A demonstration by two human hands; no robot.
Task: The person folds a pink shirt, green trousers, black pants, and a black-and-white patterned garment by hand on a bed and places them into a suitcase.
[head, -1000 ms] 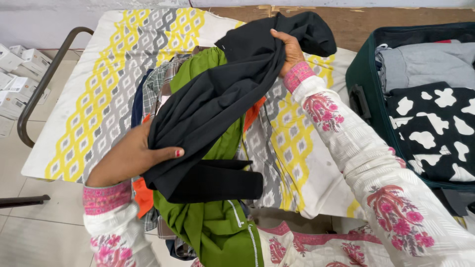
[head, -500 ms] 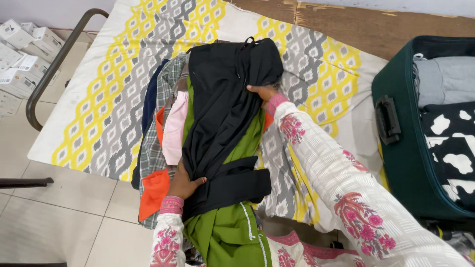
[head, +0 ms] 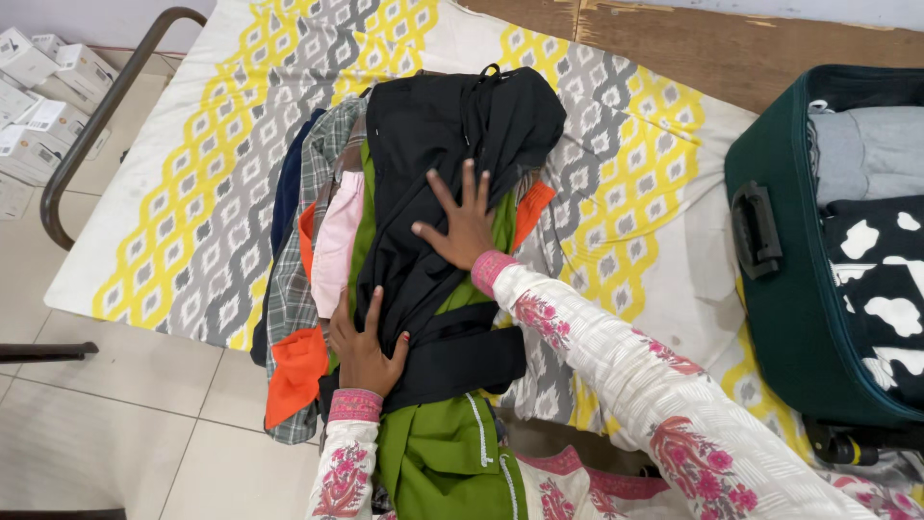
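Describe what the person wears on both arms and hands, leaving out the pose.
Both arms are covered by long white sleeves printed with pink and red floral motifs. Each sleeve ends in a pink patterned cuff band at the wrist. The left hand and right hand are bare, with no gloves; no rings or bracelets can be made out. The nails look painted a dark reddish shade.

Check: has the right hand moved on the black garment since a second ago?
Yes. The right hand came down from the black garment's far top edge to press flat on its middle, nearer the bed's near edge.
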